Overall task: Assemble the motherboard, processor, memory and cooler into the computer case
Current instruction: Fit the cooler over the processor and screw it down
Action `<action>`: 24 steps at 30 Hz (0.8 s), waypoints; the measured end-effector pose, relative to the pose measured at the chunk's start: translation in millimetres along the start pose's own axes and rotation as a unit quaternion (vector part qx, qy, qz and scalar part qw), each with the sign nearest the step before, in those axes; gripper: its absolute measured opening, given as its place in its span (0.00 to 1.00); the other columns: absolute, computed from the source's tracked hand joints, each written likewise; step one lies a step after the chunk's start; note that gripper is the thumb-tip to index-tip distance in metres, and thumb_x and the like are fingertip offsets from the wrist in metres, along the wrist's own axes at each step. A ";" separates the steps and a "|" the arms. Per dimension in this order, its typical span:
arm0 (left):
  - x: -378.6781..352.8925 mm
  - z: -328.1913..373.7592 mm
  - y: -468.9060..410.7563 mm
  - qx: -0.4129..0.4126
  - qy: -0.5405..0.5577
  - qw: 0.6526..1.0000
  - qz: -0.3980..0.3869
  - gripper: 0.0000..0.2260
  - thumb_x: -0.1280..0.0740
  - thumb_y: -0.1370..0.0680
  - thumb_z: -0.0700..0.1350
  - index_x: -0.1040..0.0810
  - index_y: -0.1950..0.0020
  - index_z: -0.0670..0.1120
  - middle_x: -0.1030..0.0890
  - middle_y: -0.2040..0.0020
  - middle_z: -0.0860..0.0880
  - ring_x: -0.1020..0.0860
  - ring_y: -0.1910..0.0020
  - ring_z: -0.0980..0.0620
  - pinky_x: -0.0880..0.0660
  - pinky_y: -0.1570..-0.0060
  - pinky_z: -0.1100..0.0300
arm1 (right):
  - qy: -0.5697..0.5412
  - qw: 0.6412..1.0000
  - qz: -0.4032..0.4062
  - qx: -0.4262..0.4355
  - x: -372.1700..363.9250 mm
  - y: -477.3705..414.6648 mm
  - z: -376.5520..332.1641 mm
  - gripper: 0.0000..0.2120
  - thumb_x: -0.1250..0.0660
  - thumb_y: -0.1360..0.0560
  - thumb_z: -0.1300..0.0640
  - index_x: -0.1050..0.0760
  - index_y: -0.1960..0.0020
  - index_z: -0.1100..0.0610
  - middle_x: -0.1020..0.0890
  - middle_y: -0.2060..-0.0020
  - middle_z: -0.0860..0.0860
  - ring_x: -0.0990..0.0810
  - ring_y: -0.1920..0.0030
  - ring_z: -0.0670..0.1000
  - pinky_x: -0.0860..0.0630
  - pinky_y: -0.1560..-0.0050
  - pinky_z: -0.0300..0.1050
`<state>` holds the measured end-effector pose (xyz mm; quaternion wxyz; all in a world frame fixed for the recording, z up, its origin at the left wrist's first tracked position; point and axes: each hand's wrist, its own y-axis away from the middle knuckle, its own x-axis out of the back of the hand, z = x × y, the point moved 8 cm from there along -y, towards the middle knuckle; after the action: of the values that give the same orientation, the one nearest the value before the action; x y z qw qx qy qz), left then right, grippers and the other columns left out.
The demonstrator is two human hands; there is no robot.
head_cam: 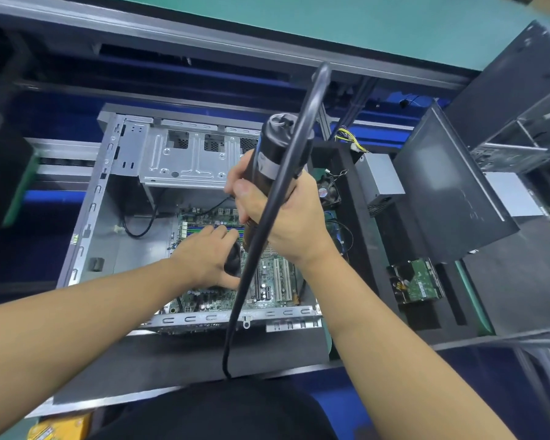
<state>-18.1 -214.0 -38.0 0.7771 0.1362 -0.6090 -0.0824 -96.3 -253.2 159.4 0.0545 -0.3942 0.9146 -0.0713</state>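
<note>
1. Screwdriver first: the electric screwdriver (269,154) is held in the right hand (286,217), with the grip wrapped tight round the barrel. Its cable (258,236) is looped over the top and hangs down the near side.
2. The left hand (207,255) is laid on the cooler (234,258). Its fingers lie fairly straight across the top and the thumb runs along the near edge, so it looks like a pressing grip rather than a pinch.
3. The cooler is sat on the motherboard (273,281) inside the computer case (86,217), which lies open side up on the bench (172,360). The memory slots (197,228) can be seen just past the left fingertips.
4. The bit that matters is that the cooler lies just below the right grip and slightly to its left. The screwdriver's long axis is tilted, with the top leaning away and the nose pointing down at the cooler's right side. The left hand is the nearer one, since it's touching the cooler.
5. The bit tip is hidden behind the hand and cable, so it can't be told whether a screw is engaged.
6. Best guess is that the cooler is being fastened down. The driver probably needs bringing closer to upright over the screw, and that hanging cable could get dragged across the board.
</note>
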 end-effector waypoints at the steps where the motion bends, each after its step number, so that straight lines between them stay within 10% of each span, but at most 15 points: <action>1: 0.0 0.7 0.5 0.003 -0.003 1.000 -0.004 0.37 0.38 0.41 0.78 0.30 0.44 0.52 0.29 0.42 0.51 0.31 0.44 0.49 0.28 0.41 0.50 | -0.004 1.000 0.000 0.004 -0.1 0.8 -0.7 0.14 0.30 0.29 0.54 0.25 0.52 0.65 0.22 0.59 0.68 0.24 0.67 0.51 0.26 0.61 0.50; 5: 3.2 4.0 1.4 0.005 0.002 1.000 -0.013 0.30 0.36 0.39 0.76 0.35 0.53 0.54 0.28 0.46 0.52 0.30 0.43 0.48 0.27 0.44 0.51 | 0.001 1.000 -0.016 0.001 -3.0 3.1 5.1 0.13 0.29 0.27 0.61 0.26 0.52 0.71 0.21 0.66 0.50 0.24 0.68 0.46 0.26 0.62 0.43; 12: 6.6 7.6 4.5 0.005 0.028 0.999 -0.025 0.22 0.37 0.39 0.75 0.34 0.69 0.58 0.31 0.63 0.60 0.28 0.56 0.53 0.29 0.58 0.56 | -0.008 1.000 -0.022 -0.002 -6.8 5.3 7.6 0.11 0.30 0.27 0.65 0.27 0.52 0.73 0.21 0.65 0.51 0.23 0.64 0.51 0.25 0.60 0.47; 19: 2.3 2.5 2.5 0.018 -0.011 1.000 -0.001 0.39 0.36 0.41 0.77 0.33 0.43 0.50 0.28 0.44 0.50 0.29 0.44 0.47 0.27 0.43 0.50 | -0.020 1.000 0.004 0.000 4.1 6.9 2.6 0.12 0.31 0.26 0.63 0.26 0.52 0.74 0.22 0.64 0.57 0.25 0.67 0.50 0.27 0.61 0.47; 24: 1.3 1.2 0.9 0.024 -0.004 1.000 -0.006 0.35 0.37 0.41 0.77 0.36 0.48 0.53 0.28 0.44 0.50 0.30 0.45 0.48 0.27 0.44 0.49 | -0.018 1.000 0.011 0.009 6.4 9.2 1.1 0.10 0.30 0.27 0.61 0.24 0.52 0.67 0.21 0.59 0.69 0.24 0.66 0.49 0.26 0.60 0.46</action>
<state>-19.0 -213.7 -36.2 0.7704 0.1577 -0.6134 -0.0728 -107.1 -251.7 156.4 0.0754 -0.3853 0.9169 -0.0717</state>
